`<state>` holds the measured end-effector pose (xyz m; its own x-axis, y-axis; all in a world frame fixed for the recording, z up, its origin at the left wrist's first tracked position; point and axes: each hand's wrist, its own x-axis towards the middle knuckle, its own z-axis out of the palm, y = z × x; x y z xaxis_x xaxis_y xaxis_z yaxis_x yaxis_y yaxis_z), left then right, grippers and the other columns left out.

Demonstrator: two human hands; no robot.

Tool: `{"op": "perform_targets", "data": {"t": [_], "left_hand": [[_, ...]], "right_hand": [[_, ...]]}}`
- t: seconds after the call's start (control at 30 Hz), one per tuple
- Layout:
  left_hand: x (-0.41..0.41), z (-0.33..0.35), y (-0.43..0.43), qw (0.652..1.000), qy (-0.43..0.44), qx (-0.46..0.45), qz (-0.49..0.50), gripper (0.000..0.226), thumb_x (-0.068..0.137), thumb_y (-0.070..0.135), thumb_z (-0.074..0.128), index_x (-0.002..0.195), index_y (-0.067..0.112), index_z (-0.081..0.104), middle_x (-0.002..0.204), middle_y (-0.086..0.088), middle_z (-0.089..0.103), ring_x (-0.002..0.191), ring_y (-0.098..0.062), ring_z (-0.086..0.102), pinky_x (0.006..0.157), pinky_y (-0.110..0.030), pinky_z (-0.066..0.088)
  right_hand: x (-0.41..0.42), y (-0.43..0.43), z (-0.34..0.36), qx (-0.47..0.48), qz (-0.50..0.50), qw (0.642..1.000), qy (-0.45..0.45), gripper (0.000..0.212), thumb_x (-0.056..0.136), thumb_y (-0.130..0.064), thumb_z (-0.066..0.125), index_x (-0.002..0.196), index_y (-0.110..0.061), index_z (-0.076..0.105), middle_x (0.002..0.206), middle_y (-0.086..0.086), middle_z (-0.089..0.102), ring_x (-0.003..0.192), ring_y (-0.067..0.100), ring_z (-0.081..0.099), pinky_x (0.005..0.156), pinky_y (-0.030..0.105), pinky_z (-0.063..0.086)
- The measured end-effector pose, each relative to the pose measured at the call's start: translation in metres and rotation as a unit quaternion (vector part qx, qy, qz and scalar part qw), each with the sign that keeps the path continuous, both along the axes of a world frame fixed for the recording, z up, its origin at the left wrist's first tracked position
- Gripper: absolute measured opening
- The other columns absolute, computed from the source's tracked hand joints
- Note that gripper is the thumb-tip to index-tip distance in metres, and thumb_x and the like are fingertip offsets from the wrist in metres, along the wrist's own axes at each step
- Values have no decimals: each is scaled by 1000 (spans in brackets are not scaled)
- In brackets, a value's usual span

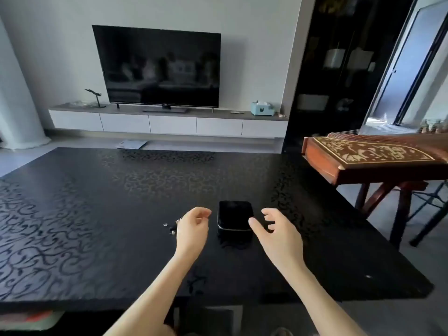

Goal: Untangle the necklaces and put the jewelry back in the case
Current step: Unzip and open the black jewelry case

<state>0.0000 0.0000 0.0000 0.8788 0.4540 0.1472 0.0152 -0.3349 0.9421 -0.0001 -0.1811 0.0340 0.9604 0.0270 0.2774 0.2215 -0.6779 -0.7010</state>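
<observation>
So far very little of the task looks done. The small black case (234,215) sits on the dark patterned desk (97,214), near its front edge and between the two hands. From this angle I cannot tell whether its dark top is a shut lid or an open, dark-lined inside. No jewelry shows in it.

The jewelry (170,227) lies on the desk as a little scatter of shiny bits just left of the left hand, close to the case but outside it. It is too small and blurred to say whether the chains are knotted together or how many pieces there are.

The left hand (194,227) hovers just left of the case with its fingers loosely curled, and nothing is visible in them. The right hand (275,230) hovers just right of the case, with fingers spread and bent and the thumb pointing toward the case, also holding nothing. Neither hand clearly touches the case.

My judgement is that both the untangling and the putting away are yet to be done, and that the person is about to begin with the case
</observation>
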Motion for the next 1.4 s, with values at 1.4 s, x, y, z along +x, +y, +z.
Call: {"op": "perform_targets", "data": {"t": [1.4], "left_hand": [[60, -2, 63, 937, 145, -115, -297, 16, 95, 10, 50, 81, 11, 57, 70, 5, 53, 65, -9, 46, 67, -23, 44]], "right_hand": [[86, 6, -40, 39, 321, 930, 173, 82, 58, -53, 68, 134, -46, 38, 134, -30, 43, 124, -12, 38, 99, 19, 36]]}}
